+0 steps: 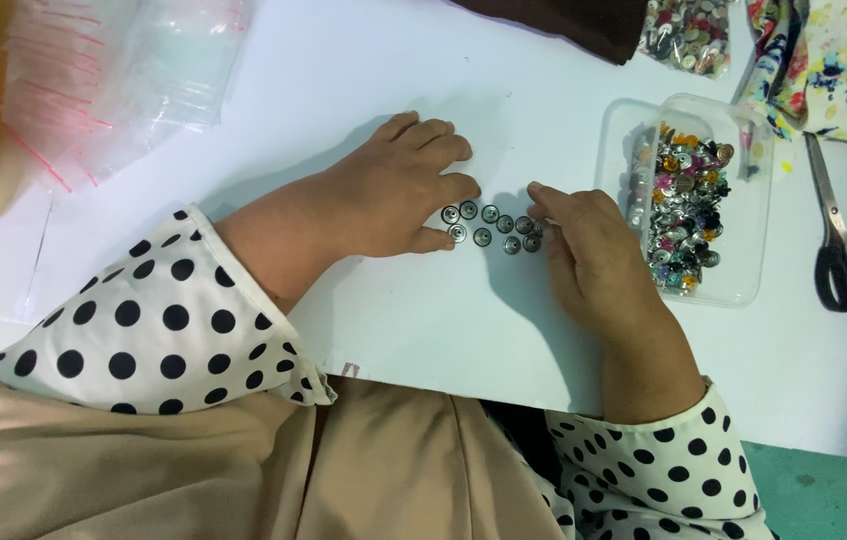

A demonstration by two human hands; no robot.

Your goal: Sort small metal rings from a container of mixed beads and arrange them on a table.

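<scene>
From the head view, a cluster of dark round buttons (492, 227) lies on the white table (424, 320), left of a clear plastic tub (744, 290) of mixed buttons. The left hand (394, 190) rests open and flat beside the cluster, fingertips touching it. The right hand (584, 245) curls loosely over the cluster's tub-side edge, pinching one button.

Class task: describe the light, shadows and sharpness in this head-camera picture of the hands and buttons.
Head view: even, bright light; soft shadows fall beneath the left hand and right hand on the white table; the dark buttons look sharp; the plastic bags look washed out.

Shiny metal buttons (492, 228) on smooth matt white board (424, 330); clear plastic tub (744, 290).
</scene>
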